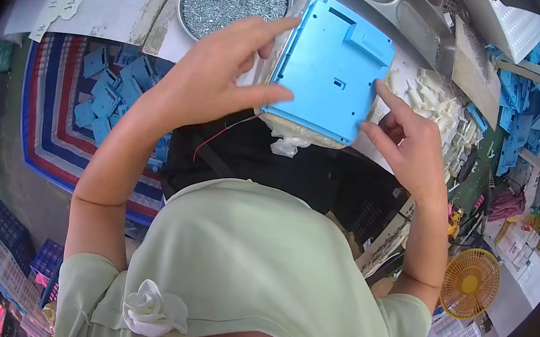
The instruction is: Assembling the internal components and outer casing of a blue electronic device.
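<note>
The left hand (217,69), fingers wide, and right hand (416,143), half-curled, clasped nothing at the nine- and three-o'clock edges of a flat blue plastic panel (327,67). It lay at twelve, with scant room before a round metal bowl (180,3) at ten.

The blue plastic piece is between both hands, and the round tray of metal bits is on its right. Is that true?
Wrong side: the head view shows the round tray left of the blue plastic piece, which is between the left hand and right hand.
</note>
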The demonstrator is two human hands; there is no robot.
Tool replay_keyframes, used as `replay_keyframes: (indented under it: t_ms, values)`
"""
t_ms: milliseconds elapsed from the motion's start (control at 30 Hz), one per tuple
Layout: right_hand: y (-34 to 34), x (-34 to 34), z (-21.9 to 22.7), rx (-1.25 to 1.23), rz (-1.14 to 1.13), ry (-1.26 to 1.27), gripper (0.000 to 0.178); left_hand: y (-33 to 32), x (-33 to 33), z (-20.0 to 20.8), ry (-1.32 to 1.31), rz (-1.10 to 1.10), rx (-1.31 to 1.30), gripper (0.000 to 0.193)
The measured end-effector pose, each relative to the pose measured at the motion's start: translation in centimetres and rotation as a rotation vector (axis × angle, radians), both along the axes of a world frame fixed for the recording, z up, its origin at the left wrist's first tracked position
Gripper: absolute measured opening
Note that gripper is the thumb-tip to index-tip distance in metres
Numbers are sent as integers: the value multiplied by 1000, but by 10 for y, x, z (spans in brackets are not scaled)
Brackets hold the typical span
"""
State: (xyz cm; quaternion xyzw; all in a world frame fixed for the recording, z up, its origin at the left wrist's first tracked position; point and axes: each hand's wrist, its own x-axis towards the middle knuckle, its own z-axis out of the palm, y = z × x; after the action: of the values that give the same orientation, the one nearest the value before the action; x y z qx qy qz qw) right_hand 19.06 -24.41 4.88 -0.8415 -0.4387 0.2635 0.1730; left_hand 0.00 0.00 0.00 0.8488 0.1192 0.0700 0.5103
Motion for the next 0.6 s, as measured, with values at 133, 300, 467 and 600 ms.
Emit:
replay_keyframes:
  t_ms: [133,300,467,600]
  values:
    - [23,3,-2,299,15,-142,30,31,5,-16,-133,264,484,38]
    - [156,0,-27,517,509,-540,21,53,5,-30,1,213,803,10]
    - [225,2,-58,168,755,-604,13,60,5,-37,-122,291,656,10]
    - [239,14,-49,148,715,-446,17,66,5,-39,-168,339,637,13]
